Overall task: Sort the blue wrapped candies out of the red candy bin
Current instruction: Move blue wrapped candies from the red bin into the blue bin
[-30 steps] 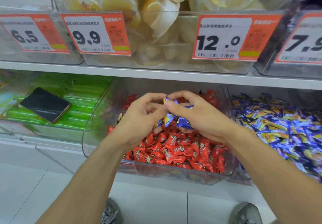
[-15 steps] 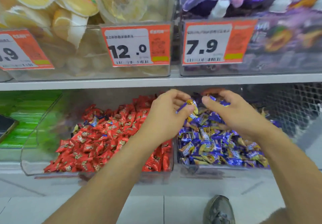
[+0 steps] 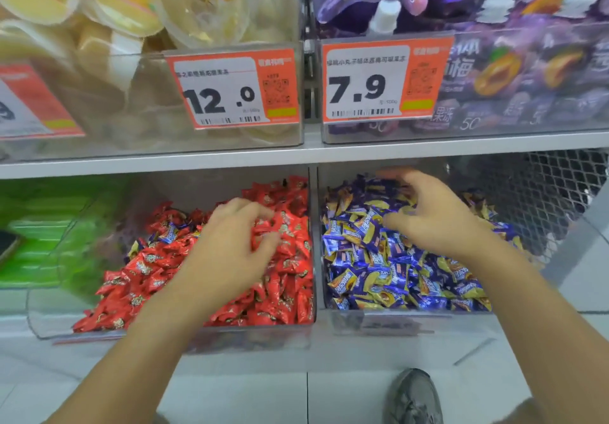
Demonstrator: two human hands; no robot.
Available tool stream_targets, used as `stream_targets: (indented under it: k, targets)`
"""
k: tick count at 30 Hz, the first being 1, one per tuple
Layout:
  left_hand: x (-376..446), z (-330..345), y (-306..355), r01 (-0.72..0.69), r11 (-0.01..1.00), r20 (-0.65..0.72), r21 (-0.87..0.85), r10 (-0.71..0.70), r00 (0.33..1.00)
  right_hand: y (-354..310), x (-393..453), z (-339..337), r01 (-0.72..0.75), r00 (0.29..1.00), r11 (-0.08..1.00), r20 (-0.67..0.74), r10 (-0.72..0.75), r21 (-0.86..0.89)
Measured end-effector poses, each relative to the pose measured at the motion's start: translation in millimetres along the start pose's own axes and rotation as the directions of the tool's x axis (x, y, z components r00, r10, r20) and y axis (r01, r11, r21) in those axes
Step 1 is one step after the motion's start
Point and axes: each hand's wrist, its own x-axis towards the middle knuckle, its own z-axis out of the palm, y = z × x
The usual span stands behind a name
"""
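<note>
- Left hand [image 3: 230, 245] over the red candy bin [image 3: 178, 334], palm down, fingers loosely curled above the red candies [image 3: 283, 278]. Motion blur at the fingertips; nothing visibly gripped, and whether they touch the pile cannot be told.
- Right hand [image 3: 435, 222] over the blue candy bin [image 3: 389, 324], fingers spread and bent downward over the heap. Far fingertips blurred; whether it pinches a wrapper cannot be told, nothing seen in it.
- Blue wrapped candies [image 3: 169, 234] are in the red bin, at least 2 visible at the far left of the pile, just left of the left hand. 1 more dark wrapper near them is too small to identify.
- Blue bin filled with blue and yellow wrapped candies [image 3: 379, 275], right of the red bin; a clear divider wall stands between the 2.
- The left forearm hides the near middle of the red pile; anything under it is unseen.
- Upper shelf: price tag 12.0 [image 3: 234, 90] on a clear bin of pale yellow jelly cups [image 3: 197, 1]; price tag 7.9 [image 3: 385, 80] on a bin of purple pouches [image 3: 527, 70]. A 3rd tag at far left is cut off by the frame edge.
- Green packs [image 3: 43, 235] at lower left, blurred; a dark flat object [image 3: 8, 245] on them is mostly cut off.
- Wire mesh [image 3: 543, 189] behind the blue bin at right.
- 1 grey shoe [image 3: 413, 397] on the tiled floor, bottom edge.
</note>
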Motion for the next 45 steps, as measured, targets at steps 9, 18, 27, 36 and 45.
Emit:
stream_targets:
  k: [9,18,27,36,45]
  targets:
    - [-63,-10,-121,0.286,0.904,0.207,0.317,-0.360,0.910,-103,-22,120,0.615,0.780,0.787,0.185,-0.598,-0.049]
    - [-68,-22,-129,0.225,0.954,0.244,0.199,-0.271,0.931,-185,112,223,0.396,0.803,0.909,0.528,-0.275,-0.128]
    - [-39,-49,-144,0.506,0.862,-0.112,-0.018,-0.505,0.856,-195,167,295,0.550,0.729,0.754,0.646,-0.224,-0.359]
    - [-28,-37,-157,0.712,0.688,0.137,-0.141,-0.699,0.702,-196,191,283,0.440,0.574,0.869,0.815,-0.079,-0.226]
    - [-11,-23,-164,0.706,0.699,0.118,-0.116,-0.696,0.708,-206,189,258,0.468,0.570,0.850,0.818,-0.081,-0.242]
